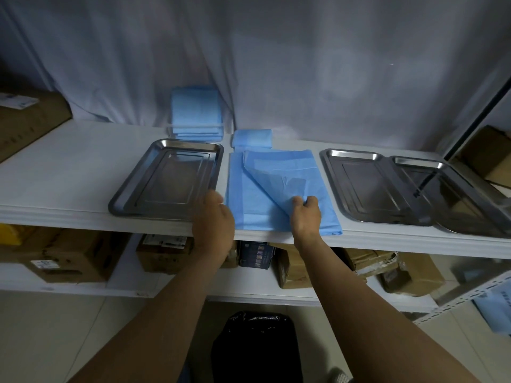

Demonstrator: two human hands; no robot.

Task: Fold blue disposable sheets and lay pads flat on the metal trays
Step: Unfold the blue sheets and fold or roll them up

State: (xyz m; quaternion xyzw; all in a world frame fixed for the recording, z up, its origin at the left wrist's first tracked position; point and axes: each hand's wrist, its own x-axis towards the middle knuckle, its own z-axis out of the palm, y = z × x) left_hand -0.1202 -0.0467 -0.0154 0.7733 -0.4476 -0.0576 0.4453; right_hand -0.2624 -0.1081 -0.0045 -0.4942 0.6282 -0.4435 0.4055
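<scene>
Between the left metal tray [166, 176] and the two overlapping right-hand trays [367, 186], a blue disposable sheet [276, 189] lay spread on the white shelf [69, 161], its near edge level with the shelf front. The right hand [305, 215] pinched a corner flap of the sheet between thumb and fingers, and the flap stood folded diagonally across the middle of the sheet. The left hand [214, 217] rested at the sheet's near-left edge, just beside the left tray's rim; from this angle it could not be determined whether its grip was closed on the sheet or merely pressing it flat. A stack of folded blue pads [196, 114] stood behind the left tray against the white curtain [276, 64], and a smaller folded blue bundle [252, 138] lay beside it. All three trays held nothing.

The step in hand appeared to be the folding of the sheet, at an early fold. The next move would likely call for carrying the held flap across to meet the opposite edge, aligning the edges, and pressing the crease flat while the left hand anchored the sheet against sliding.
</scene>
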